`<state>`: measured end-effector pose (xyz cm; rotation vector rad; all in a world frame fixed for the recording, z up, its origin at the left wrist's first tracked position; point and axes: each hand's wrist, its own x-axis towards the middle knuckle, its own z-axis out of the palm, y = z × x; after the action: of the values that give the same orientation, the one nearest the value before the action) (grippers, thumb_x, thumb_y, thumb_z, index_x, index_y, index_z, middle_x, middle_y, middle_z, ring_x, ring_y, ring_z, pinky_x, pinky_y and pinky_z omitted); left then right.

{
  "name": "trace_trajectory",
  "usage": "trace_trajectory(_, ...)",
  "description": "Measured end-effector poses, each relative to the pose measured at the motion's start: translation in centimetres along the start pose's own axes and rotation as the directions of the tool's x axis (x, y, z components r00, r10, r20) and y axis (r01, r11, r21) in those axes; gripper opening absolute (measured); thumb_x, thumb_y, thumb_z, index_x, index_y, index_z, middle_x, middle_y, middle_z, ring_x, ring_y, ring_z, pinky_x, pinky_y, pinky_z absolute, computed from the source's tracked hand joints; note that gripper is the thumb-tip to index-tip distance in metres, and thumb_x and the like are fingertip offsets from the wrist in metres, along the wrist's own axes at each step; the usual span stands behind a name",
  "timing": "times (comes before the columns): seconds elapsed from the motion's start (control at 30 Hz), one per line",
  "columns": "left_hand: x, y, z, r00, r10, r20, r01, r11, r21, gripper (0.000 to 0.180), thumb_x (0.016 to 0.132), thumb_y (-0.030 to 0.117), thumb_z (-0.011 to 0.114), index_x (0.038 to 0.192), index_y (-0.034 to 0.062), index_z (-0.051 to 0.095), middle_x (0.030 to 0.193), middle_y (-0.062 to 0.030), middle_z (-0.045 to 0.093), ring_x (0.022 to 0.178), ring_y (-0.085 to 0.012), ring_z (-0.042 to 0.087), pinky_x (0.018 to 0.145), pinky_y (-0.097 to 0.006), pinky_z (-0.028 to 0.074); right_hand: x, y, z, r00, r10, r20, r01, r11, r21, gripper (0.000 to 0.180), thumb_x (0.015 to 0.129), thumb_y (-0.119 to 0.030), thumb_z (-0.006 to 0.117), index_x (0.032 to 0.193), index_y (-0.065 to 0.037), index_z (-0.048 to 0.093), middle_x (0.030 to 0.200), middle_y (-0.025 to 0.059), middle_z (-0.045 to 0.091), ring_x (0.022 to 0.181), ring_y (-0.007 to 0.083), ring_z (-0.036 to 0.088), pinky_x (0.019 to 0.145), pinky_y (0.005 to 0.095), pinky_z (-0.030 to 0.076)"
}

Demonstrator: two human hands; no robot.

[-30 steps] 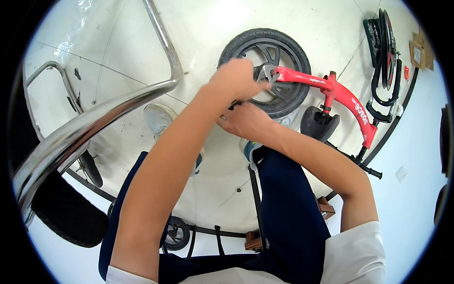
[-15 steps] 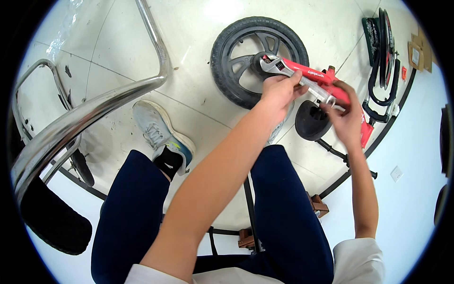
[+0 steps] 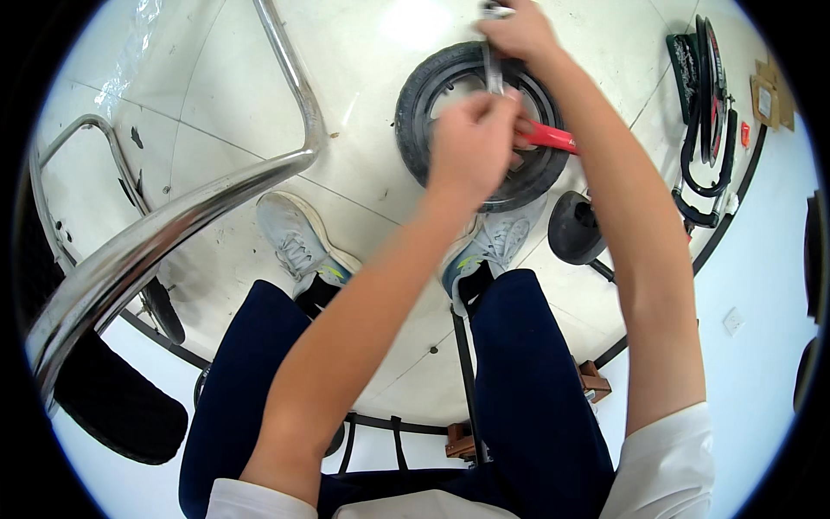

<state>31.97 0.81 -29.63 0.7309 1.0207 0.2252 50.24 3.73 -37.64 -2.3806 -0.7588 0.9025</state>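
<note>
A black-tyred small wheel (image 3: 413,117) lies on the floor in front of my feet, with a red frame tube (image 3: 553,137) reaching its middle from the right. Over the wheel, an adjustable wrench (image 3: 493,69) points away from me. My left hand (image 3: 475,143) is closed at the wrench's near end, by the wheel's hub, and hides that end. Farther off, my right hand (image 3: 520,33) grips the far end, where a bit of shiny metal sticks out. Both hands are slightly blurred. What the wrench meets at the hub is hidden.
Bent chrome tubing (image 3: 173,216) with a black pad (image 3: 121,402) stands at my left. To the right are a black rounded part (image 3: 572,229), an upright wheel (image 3: 711,95) and cardboard (image 3: 769,95) along the wall. My shoes (image 3: 298,229) flank the work.
The wrench has swung from slanting along the red tube to pointing away from me. My right hand moved far forward and left; my left hand shifted slightly left. More of the right shoe shows.
</note>
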Motion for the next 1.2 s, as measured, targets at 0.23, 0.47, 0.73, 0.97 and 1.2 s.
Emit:
trace_trajectory(0.23, 2.4, 2.0, -12.2, 0.628, 0.777, 0.043, -0.426, 0.297, 0.855, 0.031, 0.095, 0.029, 0.056, 0.095, 0.0002, 0.068, 0.092, -0.0096, 0.069, 0.072, -0.0132, 0.063, 0.061, -0.025, 0.047, -11.1, -5.3, 10.4, 0.624, -0.505, 0.596, 0.763, 0.559, -0.325, 0.011, 0.076, -0.012, 0.059, 0.076, -0.009, 0.069, 0.079, 0.0129, 0.069, 0.077, 0.0307, 0.068, 0.065, 0.0420, 0.053)
trace_trajectory(0.47, 0.4, -3.3, -13.1, 0.943, -0.331, 0.034, 0.267, 0.813, 0.517, 0.046, 0.100, 0.046, 0.042, 0.108, 0.0042, 0.059, 0.083, -0.0078, 0.060, 0.071, -0.0142, 0.057, 0.064, -0.029, 0.050, -17.6, 0.4, 8.3, 0.402, -0.711, 0.577, 0.913, 0.359, -0.194, 0.013, 0.079, -0.014, 0.060, 0.088, -0.009, 0.068, 0.088, 0.0051, 0.065, 0.095, 0.0232, 0.058, 0.078, 0.0333, 0.045)
trace_trajectory(0.73, -2.5, -4.2, -8.7, 0.790, -0.557, 0.256, 0.481, 0.822, 0.305, 0.044, 0.101, 0.051, 0.038, 0.094, 0.0111, 0.055, 0.070, 0.0001, 0.051, 0.052, -0.0104, 0.045, 0.046, -0.027, 0.037, -20.7, 2.1, 2.3, 0.503, -0.741, 0.445, 0.836, 0.548, -0.033, 0.035, 0.069, -0.007, 0.069, 0.104, -0.005, 0.065, 0.097, 0.0064, 0.065, 0.099, 0.0235, 0.058, 0.084, 0.0364, 0.049)
trace_trajectory(0.97, -3.6, -6.0, -6.7, 0.838, -0.514, 0.186, 0.470, 0.851, 0.234, 0.039, 0.102, 0.047, 0.038, 0.087, 0.0121, 0.048, 0.065, 0.0050, 0.035, 0.049, -0.0053, 0.024, 0.043, -0.023, 0.019, -20.4, 3.8, 1.0, 0.991, 0.135, -0.023, -0.119, 0.932, 0.342, 0.026, 0.085, -0.019, 0.072, 0.091, 0.006, 0.064, 0.071, 0.0068, 0.063, 0.062, 0.0116, 0.062, 0.057, 0.0268, 0.050)
trace_trajectory(1.2, -4.7, -7.7, -4.4, 0.862, -0.470, 0.193, 0.479, 0.878, -0.003, 0.039, 0.102, 0.047, 0.037, 0.087, 0.0129, 0.047, 0.065, 0.0053, 0.035, 0.048, -0.0046, 0.023, 0.043, -0.023, 0.017, -19.5, 3.4, 3.9, 0.856, 0.417, 0.304, -0.437, 0.270, 0.858, 0.024, 0.090, -0.017, 0.066, 0.099, 0.005, 0.062, 0.086, 0.0090, 0.066, 0.074, 0.0161, 0.064, 0.067, 0.0271, 0.051)
